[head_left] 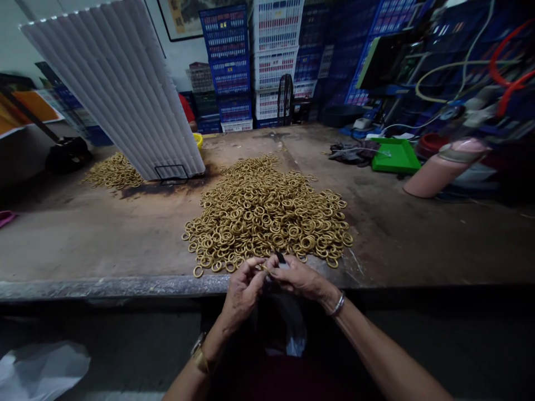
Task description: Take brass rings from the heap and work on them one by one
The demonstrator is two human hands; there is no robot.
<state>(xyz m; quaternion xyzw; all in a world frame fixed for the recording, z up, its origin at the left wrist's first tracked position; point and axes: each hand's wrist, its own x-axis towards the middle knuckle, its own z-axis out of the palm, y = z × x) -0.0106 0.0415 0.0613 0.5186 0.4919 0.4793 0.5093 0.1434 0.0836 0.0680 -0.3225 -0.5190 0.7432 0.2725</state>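
Note:
My left hand (246,283) is closed, with a gold-coloured ring (264,267) pinched at its fingertips in front of the table's front edge. My right hand (298,277) is closed around a small flat tool (281,259) with a black end and a grey part, perhaps a blade. Its fingertips meet the left ones at the ring, so much of the ring is hidden. Just beyond both hands spreads a large heap of gold-coloured rings (267,206), with a few loose ones at its near edge.
A second heap of rings (112,171) lies behind a tall white corrugated panel (112,83) at the left. On the right are a green tray (395,156), a dark cloth (353,151) and a pink bottle (443,167). Blue crates (229,61) are stacked at the back.

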